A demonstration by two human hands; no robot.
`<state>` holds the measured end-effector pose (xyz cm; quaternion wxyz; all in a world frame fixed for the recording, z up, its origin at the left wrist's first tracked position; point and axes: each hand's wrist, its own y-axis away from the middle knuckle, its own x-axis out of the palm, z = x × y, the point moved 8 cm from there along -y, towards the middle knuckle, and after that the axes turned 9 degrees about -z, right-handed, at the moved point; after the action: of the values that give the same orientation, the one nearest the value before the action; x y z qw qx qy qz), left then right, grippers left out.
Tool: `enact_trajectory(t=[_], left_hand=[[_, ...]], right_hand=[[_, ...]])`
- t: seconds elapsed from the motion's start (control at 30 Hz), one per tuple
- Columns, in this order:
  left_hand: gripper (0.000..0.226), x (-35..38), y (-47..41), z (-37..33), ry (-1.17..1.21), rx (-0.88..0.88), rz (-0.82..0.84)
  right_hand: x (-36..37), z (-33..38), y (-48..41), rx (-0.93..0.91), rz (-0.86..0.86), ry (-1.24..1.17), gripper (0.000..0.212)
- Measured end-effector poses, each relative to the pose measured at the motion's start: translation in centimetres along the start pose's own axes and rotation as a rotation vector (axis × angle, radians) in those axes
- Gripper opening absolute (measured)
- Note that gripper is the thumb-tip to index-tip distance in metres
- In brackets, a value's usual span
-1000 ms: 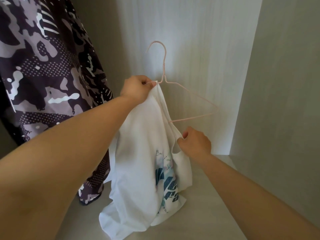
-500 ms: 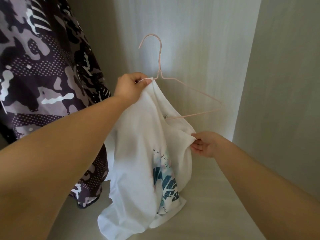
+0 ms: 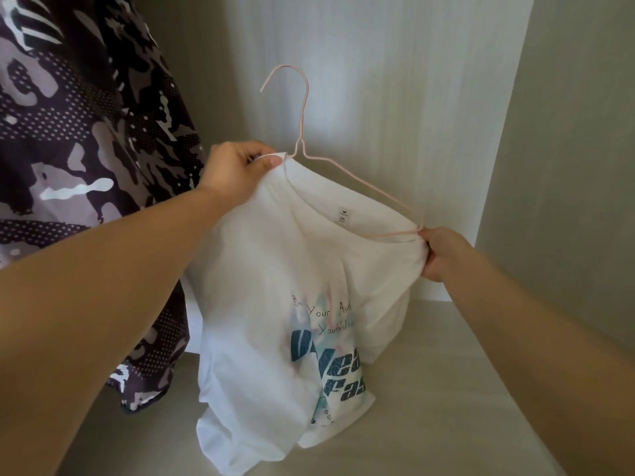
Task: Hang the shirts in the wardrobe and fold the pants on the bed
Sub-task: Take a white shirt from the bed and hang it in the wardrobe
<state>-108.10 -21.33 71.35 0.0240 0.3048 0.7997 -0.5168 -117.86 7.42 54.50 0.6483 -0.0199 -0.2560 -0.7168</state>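
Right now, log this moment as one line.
step: fitting white T-shirt onto pink hanger | left hand: grips collar | right hand: grips shoulder | hung: not yet

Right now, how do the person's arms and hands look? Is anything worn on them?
Both arms are bare as far as the picture shows: no sleeve covers the left forearm or the right forearm. The left hand and the right hand wear no glove, and no ring, watch or bracelet is visible.

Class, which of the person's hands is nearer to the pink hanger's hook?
Left. The left hand grips the white shirt just below the hook; the right hand pinches the shirt at the hanger arm's far tip.
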Motion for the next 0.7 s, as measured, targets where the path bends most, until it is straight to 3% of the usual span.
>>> enact_trajectory(t=[0.17,0.3,0.53,0.7], left_hand=[[0.016,0.1,0.2,-1.0,-0.166,0.15,0.066],[0.017,0.3,0.6,-1.9,-0.24,0.214,0.076],[0.017,2.0,1.7,-1.8,-0.175,0.058,0.083],[0.015,3.0,2.4,-2.6,-0.001,-0.09,0.061]], right_hand=[[-1.7,2.1,-1.9,-0.124,-0.167,0.117,0.034],[-0.9,4.6,-2.3,-0.257,-0.158,0.248,0.039],[2.8,7.8,1.3,-0.614,-0.201,0.424,0.027],[7.3,7.4,4.8,-0.806,-0.004,0.423,0.017]])
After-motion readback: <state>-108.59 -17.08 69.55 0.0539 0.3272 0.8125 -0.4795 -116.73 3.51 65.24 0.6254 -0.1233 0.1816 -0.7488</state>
